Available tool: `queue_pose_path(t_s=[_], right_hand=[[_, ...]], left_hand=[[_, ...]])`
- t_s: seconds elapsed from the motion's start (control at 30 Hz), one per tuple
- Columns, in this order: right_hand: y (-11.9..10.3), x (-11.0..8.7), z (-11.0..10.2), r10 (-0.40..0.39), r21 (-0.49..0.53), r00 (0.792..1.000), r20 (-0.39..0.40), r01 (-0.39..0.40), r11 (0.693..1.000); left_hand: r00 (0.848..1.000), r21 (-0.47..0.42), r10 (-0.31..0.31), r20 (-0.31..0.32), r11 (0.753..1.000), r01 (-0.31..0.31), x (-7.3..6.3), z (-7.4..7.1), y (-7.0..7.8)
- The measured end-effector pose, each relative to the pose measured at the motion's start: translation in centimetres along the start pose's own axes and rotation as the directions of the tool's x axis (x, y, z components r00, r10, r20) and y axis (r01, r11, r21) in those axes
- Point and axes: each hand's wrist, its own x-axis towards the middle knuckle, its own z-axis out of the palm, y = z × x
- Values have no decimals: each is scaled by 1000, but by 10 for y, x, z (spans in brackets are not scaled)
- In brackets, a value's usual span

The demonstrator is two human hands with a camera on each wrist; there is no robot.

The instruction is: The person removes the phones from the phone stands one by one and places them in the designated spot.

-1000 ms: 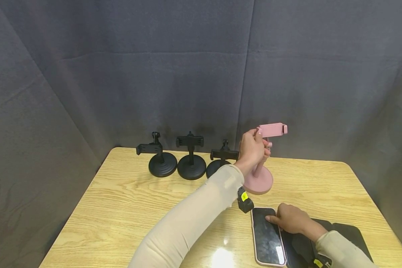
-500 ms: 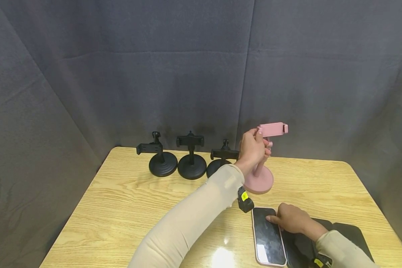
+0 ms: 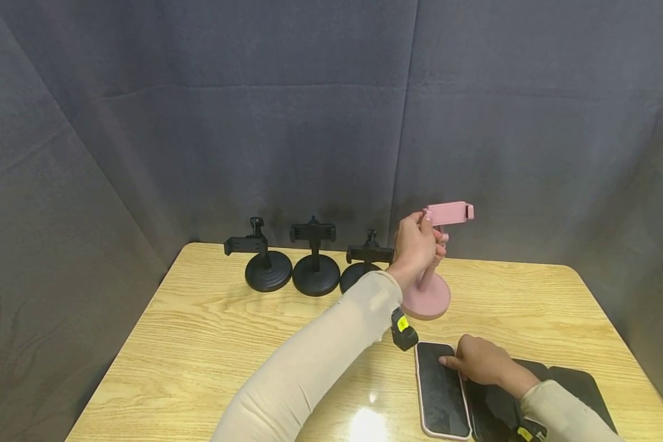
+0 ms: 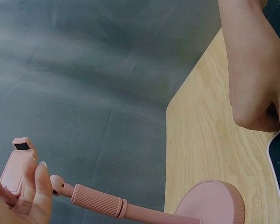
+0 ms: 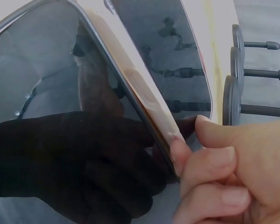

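My left hand [image 3: 415,247] grips the clamp [image 3: 450,213] of a pink phone stand [image 3: 426,299] at its left end. In the left wrist view, fingers curl behind the clamp, above the ribbed collar [image 4: 97,200] of the stem, and the round base [image 4: 214,205] sits on the table. At the front right, my right hand [image 3: 485,361] pinches the upper right edge of a phone [image 3: 446,399] in a pale pink case. Its thumb lies on the dark screen; in the right wrist view the other fingers are curled at the case's edge.
Three black phone stands [image 3: 316,276] stand in a row at the back, the rightmost partly behind my left wrist. Beside the phone lie more dark flat devices [image 3: 580,390], partly under my right arm. A grey curtain [image 3: 320,123] closes off the back and sides of the wooden table [image 3: 199,344].
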Motion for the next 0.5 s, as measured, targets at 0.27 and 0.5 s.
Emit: queue_pose_path(t_s=[0.27,0.5], right_hand=[[0,0,3,9,15,1000,2,-9,1000],[0,1,3,-3,24,1000,3,3,1000]], left_hand=[[1000,-14,-20,-2,1000,20,0,2,-1],[999,-24,-34,-17,999,33,-1,3,0]])
